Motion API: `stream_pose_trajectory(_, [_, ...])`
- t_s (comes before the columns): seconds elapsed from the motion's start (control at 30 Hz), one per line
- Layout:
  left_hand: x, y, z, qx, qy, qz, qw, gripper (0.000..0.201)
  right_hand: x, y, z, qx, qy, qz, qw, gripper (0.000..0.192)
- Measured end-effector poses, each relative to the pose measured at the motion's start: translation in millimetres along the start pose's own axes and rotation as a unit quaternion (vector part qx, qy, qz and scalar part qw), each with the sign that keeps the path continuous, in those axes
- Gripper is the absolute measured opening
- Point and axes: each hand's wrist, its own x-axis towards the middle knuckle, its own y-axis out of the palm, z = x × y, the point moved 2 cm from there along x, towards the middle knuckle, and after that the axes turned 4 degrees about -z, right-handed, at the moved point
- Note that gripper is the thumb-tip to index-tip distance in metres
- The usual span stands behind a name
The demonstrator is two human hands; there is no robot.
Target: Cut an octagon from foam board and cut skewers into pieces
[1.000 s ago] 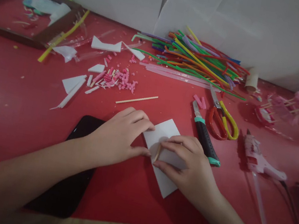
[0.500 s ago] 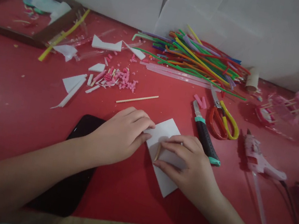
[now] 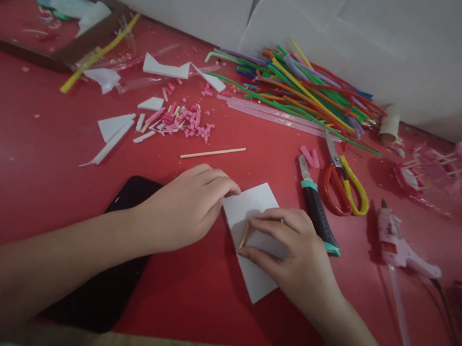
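Where the head view looks down on the red surface (image 3: 181, 304), your right hand (image 3: 295, 253) has a narrow grip, holding a short stick (image 3: 243, 236) between fingertips and thumb over the white card (image 3: 263, 243), which lies slanted at near centre. Your left hand (image 3: 196, 205) curls at the card's left corner with its thumb hidden, so I cannot tell whether that grip holds anything, and a black phone (image 3: 101, 299) lies beneath your left forearm. Farther off lies a longer stick (image 3: 213, 152), with a utility knife (image 3: 317, 215) and scissors (image 3: 337, 161) to its right.
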Motion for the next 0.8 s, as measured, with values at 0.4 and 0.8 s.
stream_pose_trajectory(0.4, [-3.3, 3.1, -4.2, 0.041, 0.113, 0.011, 0.993, 0.026, -1.8, 3.4, 5.1, -0.034, -0.019, -0.02, 0.999, 0.028])
stream_pose_trajectory(0.8, [-5.1, 4.2, -8.3, 0.058, 0.112, 0.035, 0.991, 0.027, 0.3, -0.7, 0.0, 0.017, -0.03, 0.045, 0.998, 0.008])
